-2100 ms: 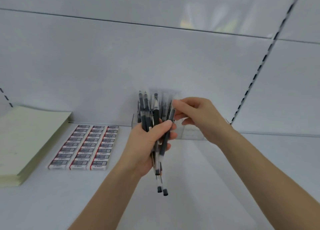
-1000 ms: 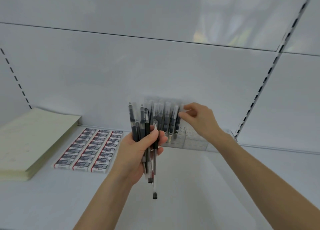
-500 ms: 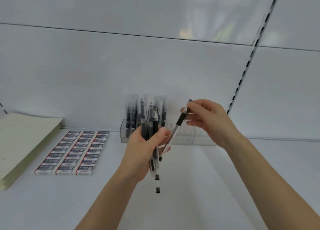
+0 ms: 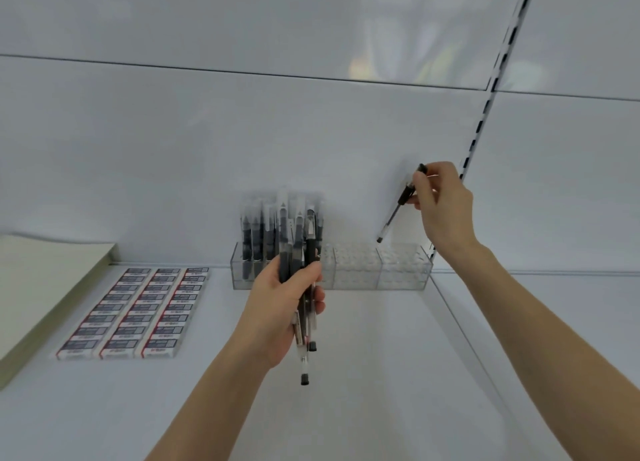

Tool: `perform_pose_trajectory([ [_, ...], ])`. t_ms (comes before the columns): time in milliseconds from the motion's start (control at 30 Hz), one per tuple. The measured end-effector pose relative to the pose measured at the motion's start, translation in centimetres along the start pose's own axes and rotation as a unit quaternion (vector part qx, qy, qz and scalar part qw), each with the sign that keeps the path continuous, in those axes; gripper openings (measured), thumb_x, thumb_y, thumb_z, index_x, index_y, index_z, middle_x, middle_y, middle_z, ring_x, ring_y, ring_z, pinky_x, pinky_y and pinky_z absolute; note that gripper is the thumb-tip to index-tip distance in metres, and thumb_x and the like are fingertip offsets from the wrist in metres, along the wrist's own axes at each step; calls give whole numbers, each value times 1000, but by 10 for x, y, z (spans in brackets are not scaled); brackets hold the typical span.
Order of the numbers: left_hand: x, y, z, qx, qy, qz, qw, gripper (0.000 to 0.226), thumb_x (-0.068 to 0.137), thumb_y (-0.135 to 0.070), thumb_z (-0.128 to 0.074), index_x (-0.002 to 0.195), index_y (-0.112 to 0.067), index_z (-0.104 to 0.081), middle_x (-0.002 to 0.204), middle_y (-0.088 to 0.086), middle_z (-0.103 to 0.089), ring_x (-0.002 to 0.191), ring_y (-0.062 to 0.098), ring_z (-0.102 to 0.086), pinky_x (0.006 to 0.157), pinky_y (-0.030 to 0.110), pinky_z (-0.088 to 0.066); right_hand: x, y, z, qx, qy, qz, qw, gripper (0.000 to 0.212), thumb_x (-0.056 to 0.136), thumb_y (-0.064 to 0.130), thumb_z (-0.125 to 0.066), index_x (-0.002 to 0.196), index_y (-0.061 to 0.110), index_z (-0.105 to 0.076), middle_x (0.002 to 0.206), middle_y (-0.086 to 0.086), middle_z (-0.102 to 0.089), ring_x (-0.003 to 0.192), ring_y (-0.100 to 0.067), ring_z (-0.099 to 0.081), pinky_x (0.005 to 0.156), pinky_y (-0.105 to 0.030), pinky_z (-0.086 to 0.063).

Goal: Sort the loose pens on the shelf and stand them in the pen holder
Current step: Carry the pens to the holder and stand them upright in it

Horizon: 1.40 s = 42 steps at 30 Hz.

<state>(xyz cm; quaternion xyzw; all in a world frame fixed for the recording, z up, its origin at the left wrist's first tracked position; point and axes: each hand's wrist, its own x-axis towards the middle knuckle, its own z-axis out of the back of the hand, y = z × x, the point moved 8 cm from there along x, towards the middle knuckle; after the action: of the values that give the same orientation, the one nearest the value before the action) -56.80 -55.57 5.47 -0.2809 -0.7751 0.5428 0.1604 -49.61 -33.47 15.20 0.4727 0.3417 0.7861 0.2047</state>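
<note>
Gripping a bundle of pens (image 4: 300, 252) in the left hand (image 4: 277, 310) before the pen holder (image 4: 403, 271), likely as stock. Pinching 1 pen (image 4: 398, 208) in the right hand (image 4: 445, 207), tip-down over its vacant right cells, seemingly for slotting.

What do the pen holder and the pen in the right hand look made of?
Pen holder: clear rigid plastic, probably acrylic; the shelf shows through its glossy walls. Pen in the right hand: apparently plastic, partly see-through barrel, dark grip and tip.
</note>
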Motion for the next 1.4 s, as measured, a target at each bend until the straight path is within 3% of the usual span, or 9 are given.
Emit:
perform_pose_trajectory([
  [133,-1,0,1,7,-3,-10,1000,3,86,-6,-59,84,-7,-57,67,4,-57,52,10,-57,50,21,-50,2,3,-2,-17,14,6,1000,13,96,18,-44,102,9,-51,77,3,-60,66,-15,-64,79,-44,-52],
  [333,-4,0,-2,13,-2,-17,1000,11,88,-9,-57,97,-3,-61,74,3,-70,58,7,-66,52,20,-52,2,-1,-12,-41,44,9,998,15,96,20,-45,101,8,-51,84,-5,-63,77,-30,-67,82,-52,-49],
  [633,-11,1,-2,10,2,-15,1000,13,87,-12,-58,98,-6,-61,74,0,-74,64,9,-69,54,20,-55,-13,-30,-37,-73,133,-58,987,20,97,19,-42,107,3,-49,98,-18,-62,76,-31,-64,77,-42,-53],
  [800,-14,1,-1,3,0,-14,1000,13,86,-14,-59,96,-7,-61,77,1,-74,67,10,-70,54,20,-54,-19,-28,-29,-112,124,-71,983,32,93,28,-50,118,7,-49,94,-6,-64,87,-23,-61,84,-38,-49],
  [900,-15,2,-4,1,3,-12,1000,10,86,-14,-59,93,-8,-61,77,1,-74,66,10,-70,53,19,-52,-39,-10,-16,-31,76,-63,995,15,90,24,-55,94,12,-62,82,-2,-67,81,-19,-64,79,-31,-48],
  [967,-16,4,-8,0,8,-9,1000,8,86,-14,-59,92,-9,-61,76,1,-74,65,9,-69,52,18,-52,-57,4,-20,46,110,-86,989,17,89,25,-58,77,15,-65,75,0,-70,72,-14,-67,72,-30,-51],
  [1167,-17,8,-23,-4,36,-5,999,13,86,-12,-60,98,-7,-59,76,2,-74,66,12,-70,54,20,-53,-85,36,-34,155,244,-106,951,4,82,19,-66,79,17,-67,70,3,-68,66,-5,-64,67,-21,-52],
  [1300,-15,9,-23,-6,33,-7,999,9,85,-11,-60,93,-7,-61,77,4,-74,72,16,-72,59,24,-58,-69,22,-24,220,194,-155,943,10,88,10,-58,79,11,-62,61,4,-70,57,-7,-66,56,-17,-53],
  [1400,-13,10,-18,-2,24,-2,1000,14,84,-14,-62,96,-7,-61,83,6,-73,75,17,-72,63,26,-59,-45,-1,-2,248,78,-192,946,10,91,9,-51,86,4,-57,72,-4,-71,55,-11,-68,50,-19,-53],
])
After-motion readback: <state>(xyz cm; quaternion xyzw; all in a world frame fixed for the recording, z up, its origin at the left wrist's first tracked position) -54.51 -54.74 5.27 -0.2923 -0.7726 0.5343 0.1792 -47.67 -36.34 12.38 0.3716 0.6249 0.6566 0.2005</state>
